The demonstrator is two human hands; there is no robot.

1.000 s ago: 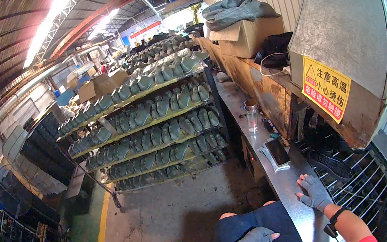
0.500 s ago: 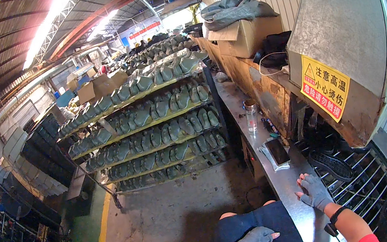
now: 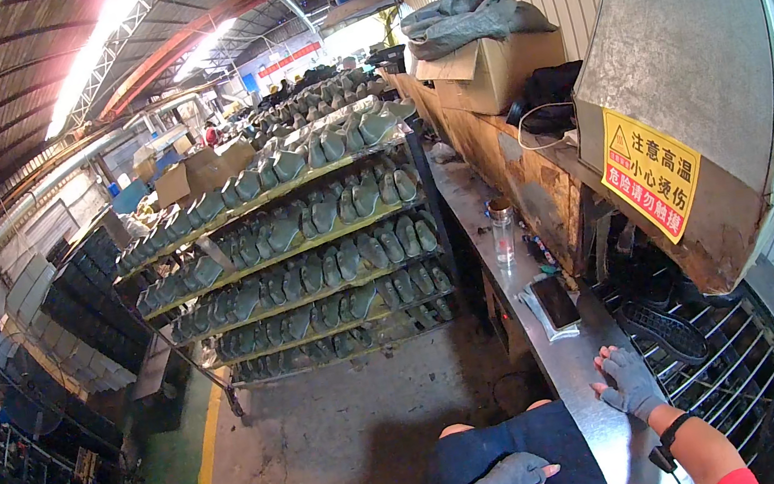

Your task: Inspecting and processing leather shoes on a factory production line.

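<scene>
My left hand (image 3: 511,478), in a grey fingerless glove, lies loosely on the dark blue apron (image 3: 561,447) over my lap. Its bare fingertips point right, and I see nothing held in it. On the metal bench (image 3: 592,417) rests my right hand (image 3: 629,384) in a matching glove, fingers spread apart and palm down, holding nothing. Just beyond it a dark phone (image 3: 555,303) lies on a white packet. Right of that hand, a black shoe sole (image 3: 663,332) sits on a rack of metal bars (image 3: 730,360).
A wheeled rack (image 3: 310,264) full of grey-green shoe lasts stands ahead. A clear bottle (image 3: 503,234) stands farther along the bench. At the right hangs a metal hood (image 3: 680,43) with a yellow warning label. A cardboard box (image 3: 507,71) carries a grey sack.
</scene>
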